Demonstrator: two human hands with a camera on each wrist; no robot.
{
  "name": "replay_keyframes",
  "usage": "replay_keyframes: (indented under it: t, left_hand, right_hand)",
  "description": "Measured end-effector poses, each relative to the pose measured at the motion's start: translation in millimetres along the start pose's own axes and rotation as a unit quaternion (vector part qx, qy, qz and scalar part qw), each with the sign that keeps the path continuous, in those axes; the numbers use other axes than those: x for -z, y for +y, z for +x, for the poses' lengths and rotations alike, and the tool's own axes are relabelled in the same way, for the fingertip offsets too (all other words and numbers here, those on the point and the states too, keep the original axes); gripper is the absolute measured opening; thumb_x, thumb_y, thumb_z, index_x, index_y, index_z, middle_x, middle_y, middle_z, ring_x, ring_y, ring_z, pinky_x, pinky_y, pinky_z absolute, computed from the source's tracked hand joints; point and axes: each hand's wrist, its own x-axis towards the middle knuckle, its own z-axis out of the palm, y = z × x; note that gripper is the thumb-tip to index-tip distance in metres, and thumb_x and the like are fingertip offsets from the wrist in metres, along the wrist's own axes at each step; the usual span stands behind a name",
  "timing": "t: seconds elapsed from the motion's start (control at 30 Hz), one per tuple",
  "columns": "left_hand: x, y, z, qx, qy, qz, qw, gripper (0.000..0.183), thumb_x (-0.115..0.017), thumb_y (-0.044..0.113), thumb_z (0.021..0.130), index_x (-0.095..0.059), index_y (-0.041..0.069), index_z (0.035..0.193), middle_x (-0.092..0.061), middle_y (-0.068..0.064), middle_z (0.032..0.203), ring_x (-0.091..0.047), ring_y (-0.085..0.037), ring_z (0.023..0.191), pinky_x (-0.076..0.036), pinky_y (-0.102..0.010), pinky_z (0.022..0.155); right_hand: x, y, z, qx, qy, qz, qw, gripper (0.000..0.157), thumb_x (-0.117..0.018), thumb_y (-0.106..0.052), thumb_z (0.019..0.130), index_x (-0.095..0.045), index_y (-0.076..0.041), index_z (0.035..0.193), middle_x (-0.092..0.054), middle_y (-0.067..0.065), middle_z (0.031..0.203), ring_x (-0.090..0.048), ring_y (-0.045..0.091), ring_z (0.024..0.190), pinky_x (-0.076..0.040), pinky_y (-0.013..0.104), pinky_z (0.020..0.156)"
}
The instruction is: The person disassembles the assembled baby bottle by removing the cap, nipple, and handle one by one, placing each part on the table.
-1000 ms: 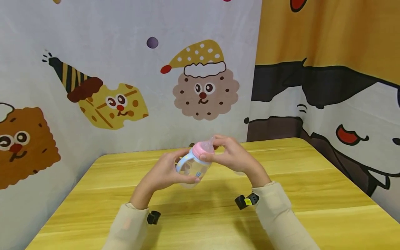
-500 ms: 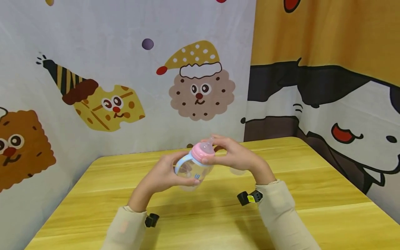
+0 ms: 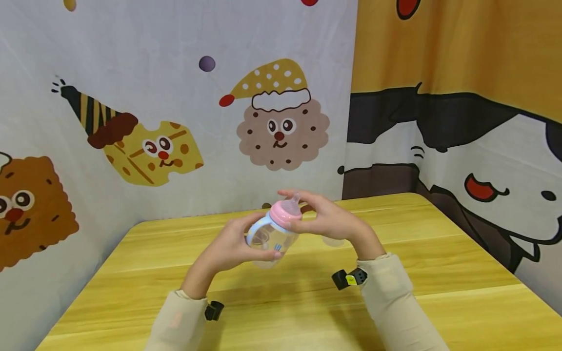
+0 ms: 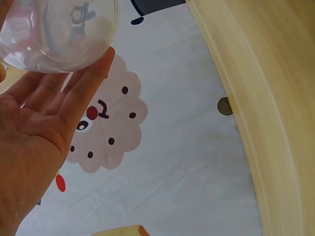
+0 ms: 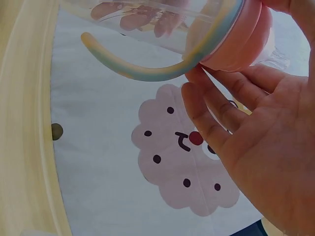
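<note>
I can't read a single word, number or brand from where I'm standing. The nearest thing to print is a small blue mark [image 3: 278, 247] on the clear wall of the baby bottle [image 3: 277, 237], a few short strokes side by side, too small to tell whether they're letters or a drawing. There's also a yellow label [image 3: 351, 280] on the black device [image 3: 361, 276] at the person's right wrist; whatever it says is too tiny to make out.

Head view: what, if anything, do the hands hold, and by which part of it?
A baby bottle: the left hand grips its clear body, and the right hand holds its pink collar.
</note>
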Motion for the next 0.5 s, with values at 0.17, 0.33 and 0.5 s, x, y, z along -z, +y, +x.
replay_keyframes:
  t: [0.17, 0.33, 0.5]
  left_hand:
    - [0.2, -14.3, 2.0, -0.001, -0.011, 0.009, 0.9999, 0.061, -0.087, 0.036, 0.073, -0.058, 0.035, 0.127, -0.069, 0.003, 0.106, -0.066, -0.022, 0.089, -0.055, -0.035, 0.072]
    - [1.2, -16.6, 1.8, -0.003, -0.024, -0.007, 0.9997, 0.064, -0.086, 0.038, 0.073, -0.057, 0.035, 0.129, -0.069, 0.005, 0.107, -0.066, -0.026, 0.090, -0.055, -0.035, 0.072]
    - [1.0, -15.0, 1.6, 0.004, -0.025, -0.019, 0.9995, 0.064, -0.086, 0.037, 0.073, -0.056, 0.036, 0.130, -0.069, 0.007, 0.107, -0.066, -0.028, 0.091, -0.056, -0.036, 0.073]
  right_hand:
    - [0.7, -3.8, -1.7, 0.001, -0.012, 0.052, 0.999, 0.072, -0.071, -0.023, 0.088, -0.034, -0.028, 0.150, -0.049, 0.003, 0.137, -0.052, 0.027, 0.120, -0.051, 0.043, 0.091]
    - [1.5, -6.5, -3.4, 0.012, -0.026, 0.080, 0.996, 0.075, -0.069, -0.018, 0.088, -0.029, -0.026, 0.151, -0.051, 0.005, 0.133, -0.052, 0.029, 0.120, -0.050, 0.043, 0.093]
    - [2.9, -5.9, -3.7, 0.003, -0.023, 0.083, 0.996, 0.080, -0.069, -0.021, 0.089, -0.022, -0.030, 0.153, -0.049, 0.004, 0.136, -0.051, 0.030, 0.123, -0.050, 0.045, 0.093]
